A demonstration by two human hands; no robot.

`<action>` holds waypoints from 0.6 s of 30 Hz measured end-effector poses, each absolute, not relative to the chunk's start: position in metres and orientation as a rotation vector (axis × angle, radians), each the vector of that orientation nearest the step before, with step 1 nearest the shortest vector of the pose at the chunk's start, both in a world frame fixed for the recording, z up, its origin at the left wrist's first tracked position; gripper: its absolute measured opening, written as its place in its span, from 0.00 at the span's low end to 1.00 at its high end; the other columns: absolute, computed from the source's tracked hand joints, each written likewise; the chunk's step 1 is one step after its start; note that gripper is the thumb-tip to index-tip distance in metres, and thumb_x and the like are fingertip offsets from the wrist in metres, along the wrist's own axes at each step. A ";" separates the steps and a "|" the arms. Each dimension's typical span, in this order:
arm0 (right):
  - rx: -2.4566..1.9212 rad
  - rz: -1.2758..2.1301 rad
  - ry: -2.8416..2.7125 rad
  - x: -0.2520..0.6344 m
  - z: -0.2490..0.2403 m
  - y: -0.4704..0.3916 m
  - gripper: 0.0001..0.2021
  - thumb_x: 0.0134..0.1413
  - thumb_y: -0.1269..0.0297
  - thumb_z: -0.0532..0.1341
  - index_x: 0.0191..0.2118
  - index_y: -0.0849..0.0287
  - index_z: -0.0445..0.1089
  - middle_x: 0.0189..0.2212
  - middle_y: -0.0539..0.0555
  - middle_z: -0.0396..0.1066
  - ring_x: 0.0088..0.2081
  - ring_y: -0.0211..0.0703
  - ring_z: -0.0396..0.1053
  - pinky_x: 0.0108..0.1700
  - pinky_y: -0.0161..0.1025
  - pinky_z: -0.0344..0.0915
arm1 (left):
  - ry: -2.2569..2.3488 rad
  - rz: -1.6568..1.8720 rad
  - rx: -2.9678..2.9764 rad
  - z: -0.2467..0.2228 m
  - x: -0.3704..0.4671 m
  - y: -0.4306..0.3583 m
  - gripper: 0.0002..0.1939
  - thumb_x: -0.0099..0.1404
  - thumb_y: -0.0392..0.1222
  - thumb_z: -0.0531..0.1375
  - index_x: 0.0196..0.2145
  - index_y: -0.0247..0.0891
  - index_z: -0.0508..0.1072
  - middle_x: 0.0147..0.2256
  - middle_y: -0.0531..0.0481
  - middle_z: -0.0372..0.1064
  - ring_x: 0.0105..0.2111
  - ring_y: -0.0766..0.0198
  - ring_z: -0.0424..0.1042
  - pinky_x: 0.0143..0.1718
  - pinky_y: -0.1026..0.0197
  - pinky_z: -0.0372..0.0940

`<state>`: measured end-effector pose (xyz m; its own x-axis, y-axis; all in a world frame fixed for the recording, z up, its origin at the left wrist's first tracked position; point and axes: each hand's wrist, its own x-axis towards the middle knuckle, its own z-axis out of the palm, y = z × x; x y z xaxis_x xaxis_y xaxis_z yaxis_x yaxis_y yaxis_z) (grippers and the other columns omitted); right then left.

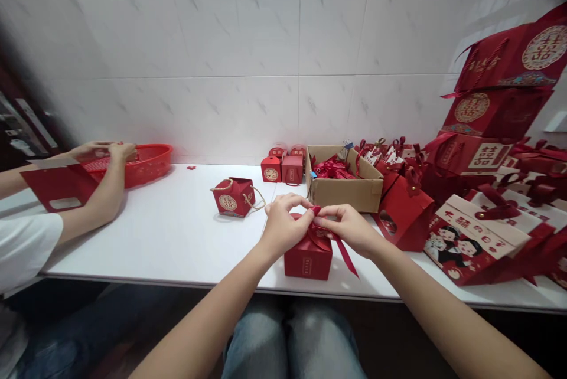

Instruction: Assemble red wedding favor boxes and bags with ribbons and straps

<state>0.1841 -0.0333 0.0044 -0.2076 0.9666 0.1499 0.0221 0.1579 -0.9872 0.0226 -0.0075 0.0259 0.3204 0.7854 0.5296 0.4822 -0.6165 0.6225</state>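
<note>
In front of me, near the table's front edge, stands a small red gift box with gold print. A dark red ribbon lies over its top, one tail hanging down at the right side. My left hand is closed, thumb and forefinger pinching the ribbon above the lid. From the right, my right hand also pinches the ribbon, its fingertips close to those of the left. The ribbon's exact form between the fingers is partly hidden.
A red box with rope handles stands left of my hands. Behind are small red boxes and a cardboard box of red ribbons. Gift boxes crowd the right. At left, a co-worker's arms reach by a red basket.
</note>
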 end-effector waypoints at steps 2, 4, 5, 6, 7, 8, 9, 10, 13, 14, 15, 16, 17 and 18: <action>-1.020 1.222 -1.424 0.181 0.005 -0.033 0.19 0.41 0.53 0.69 0.32 0.65 0.72 0.19 0.46 0.63 0.20 0.29 0.55 0.24 0.31 0.52 | 0.997 1.203 2.127 0.026 0.015 -0.002 0.06 0.55 0.36 0.56 0.31 0.41 0.72 0.38 0.52 0.72 0.44 0.57 0.67 0.49 0.55 0.58; -1.014 1.236 -1.386 0.179 0.004 -0.031 0.19 0.41 0.52 0.69 0.32 0.64 0.70 0.20 0.46 0.63 0.19 0.29 0.56 0.23 0.31 0.52 | 0.991 1.239 2.016 0.021 0.004 0.006 0.10 0.54 0.36 0.56 0.36 0.40 0.70 0.41 0.50 0.70 0.47 0.58 0.66 0.48 0.57 0.60; -1.016 1.239 -1.383 0.178 0.003 -0.030 0.20 0.41 0.52 0.68 0.32 0.64 0.69 0.20 0.46 0.64 0.18 0.29 0.56 0.21 0.30 0.52 | 1.037 1.252 1.967 0.017 -0.002 0.009 0.10 0.54 0.37 0.56 0.37 0.39 0.69 0.42 0.49 0.69 0.47 0.57 0.66 0.48 0.57 0.61; -1.021 1.243 -1.395 0.178 0.002 -0.030 0.20 0.42 0.51 0.68 0.32 0.63 0.68 0.21 0.47 0.65 0.16 0.28 0.55 0.20 0.30 0.51 | 1.092 1.244 1.936 0.012 -0.008 0.012 0.10 0.55 0.39 0.56 0.37 0.38 0.68 0.41 0.48 0.69 0.47 0.57 0.67 0.47 0.56 0.61; -1.026 1.246 -1.417 0.177 0.002 -0.029 0.20 0.43 0.51 0.67 0.33 0.63 0.68 0.22 0.47 0.66 0.15 0.27 0.54 0.18 0.30 0.49 | 1.137 1.212 1.931 0.006 -0.013 0.014 0.10 0.56 0.41 0.57 0.37 0.38 0.67 0.40 0.47 0.69 0.45 0.57 0.67 0.46 0.56 0.61; -1.030 1.243 -1.442 0.177 0.001 -0.029 0.19 0.44 0.50 0.66 0.33 0.63 0.67 0.22 0.48 0.67 0.14 0.27 0.53 0.17 0.30 0.48 | 1.159 1.162 1.945 -0.002 -0.017 0.016 0.11 0.57 0.45 0.57 0.37 0.38 0.66 0.39 0.47 0.69 0.43 0.57 0.68 0.45 0.56 0.62; -1.036 1.236 -1.460 0.176 0.001 -0.029 0.18 0.45 0.50 0.65 0.34 0.62 0.67 0.23 0.48 0.68 0.13 0.27 0.52 0.16 0.30 0.47 | 1.155 1.100 1.967 -0.009 -0.020 0.016 0.13 0.58 0.48 0.57 0.37 0.38 0.66 0.37 0.47 0.69 0.40 0.57 0.69 0.42 0.57 0.63; -1.042 1.218 -1.466 0.175 0.002 -0.030 0.17 0.46 0.51 0.64 0.34 0.62 0.67 0.24 0.49 0.69 0.13 0.28 0.54 0.16 0.31 0.48 | 1.133 1.039 1.979 -0.017 -0.021 0.016 0.14 0.59 0.50 0.57 0.37 0.38 0.66 0.35 0.48 0.69 0.38 0.58 0.69 0.40 0.58 0.63; -1.108 1.094 -1.436 0.169 0.002 -0.031 0.11 0.48 0.58 0.62 0.32 0.61 0.68 0.27 0.53 0.73 0.21 0.35 0.65 0.23 0.32 0.59 | 1.076 0.936 1.908 -0.031 -0.022 0.016 0.16 0.62 0.55 0.53 0.32 0.38 0.65 0.27 0.53 0.66 0.29 0.63 0.67 0.30 0.63 0.61; -1.159 1.025 -1.429 0.167 0.002 -0.030 0.08 0.47 0.61 0.62 0.31 0.61 0.69 0.27 0.54 0.74 0.24 0.37 0.68 0.27 0.33 0.62 | 1.073 0.909 1.864 -0.032 -0.022 0.016 0.18 0.62 0.57 0.53 0.29 0.38 0.65 0.24 0.55 0.63 0.25 0.65 0.64 0.27 0.64 0.58; -1.221 0.946 -1.429 0.164 0.001 -0.030 0.06 0.47 0.63 0.61 0.29 0.61 0.70 0.26 0.55 0.74 0.27 0.40 0.70 0.29 0.34 0.63 | 1.074 0.877 1.822 -0.031 -0.023 0.015 0.19 0.61 0.58 0.54 0.26 0.38 0.64 0.21 0.56 0.60 0.22 0.67 0.61 0.24 0.65 0.56; -1.283 0.864 -1.431 0.161 0.001 -0.029 0.05 0.46 0.65 0.60 0.29 0.61 0.70 0.26 0.55 0.74 0.27 0.41 0.70 0.30 0.35 0.64 | 1.071 0.844 1.785 -0.028 -0.024 0.015 0.21 0.59 0.59 0.55 0.23 0.37 0.63 0.20 0.57 0.57 0.20 0.68 0.58 0.22 0.65 0.53; -1.339 0.790 -1.434 0.159 0.000 -0.028 0.05 0.45 0.66 0.60 0.28 0.61 0.71 0.25 0.55 0.74 0.26 0.42 0.70 0.29 0.36 0.63 | 1.065 0.813 1.749 -0.022 -0.025 0.014 0.22 0.58 0.59 0.56 0.20 0.37 0.62 0.19 0.58 0.55 0.19 0.69 0.57 0.22 0.65 0.52; -1.381 0.732 -1.435 0.156 0.000 -0.027 0.05 0.44 0.67 0.60 0.28 0.60 0.72 0.25 0.54 0.74 0.26 0.43 0.69 0.28 0.37 0.63 | 1.057 0.791 1.714 -0.015 -0.027 0.012 0.22 0.57 0.58 0.58 0.19 0.37 0.61 0.18 0.58 0.54 0.19 0.70 0.56 0.22 0.65 0.51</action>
<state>0.1561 -0.0272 -0.0003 0.1221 0.9645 0.2343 0.3769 0.1733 -0.9099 -0.0267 0.0121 -0.0152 0.4198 0.9064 0.0461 0.3004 -0.1867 0.9354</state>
